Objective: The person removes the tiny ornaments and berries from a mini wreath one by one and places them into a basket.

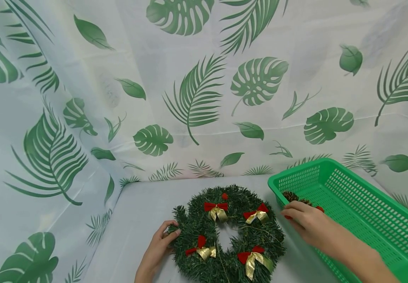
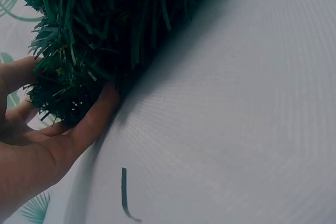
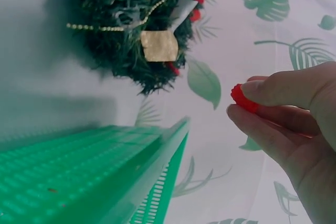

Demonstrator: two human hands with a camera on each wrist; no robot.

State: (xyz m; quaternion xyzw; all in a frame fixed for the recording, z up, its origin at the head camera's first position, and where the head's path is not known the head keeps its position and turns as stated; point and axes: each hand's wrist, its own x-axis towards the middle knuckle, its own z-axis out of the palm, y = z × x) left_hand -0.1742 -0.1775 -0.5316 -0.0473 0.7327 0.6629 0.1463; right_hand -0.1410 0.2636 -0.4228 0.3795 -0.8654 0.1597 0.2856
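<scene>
A green artificial wreath (image 1: 257,236) lies on the white cloth, trimmed with red bows (image 1: 216,206) that have gold pieces below them. At its left side my left hand (image 1: 159,245) grips a tuft of greenery, thumb and fingers around it in the left wrist view. My right hand (image 1: 306,222) is over the near-left rim of the green basket, right of the wreath. Between its thumb and fingertips it pinches a small, bumpy red ornament (image 3: 241,98). A similar red dot (image 1: 224,196) shows near the wreath's top.
The green basket (image 1: 363,179) has perforated walls and stands at the right. Inside, by its left wall, are pine cones (image 1: 290,196) and another red piece (image 1: 319,208), partly behind my right hand. A leaf-printed curtain (image 1: 196,106) hangs behind and at the left.
</scene>
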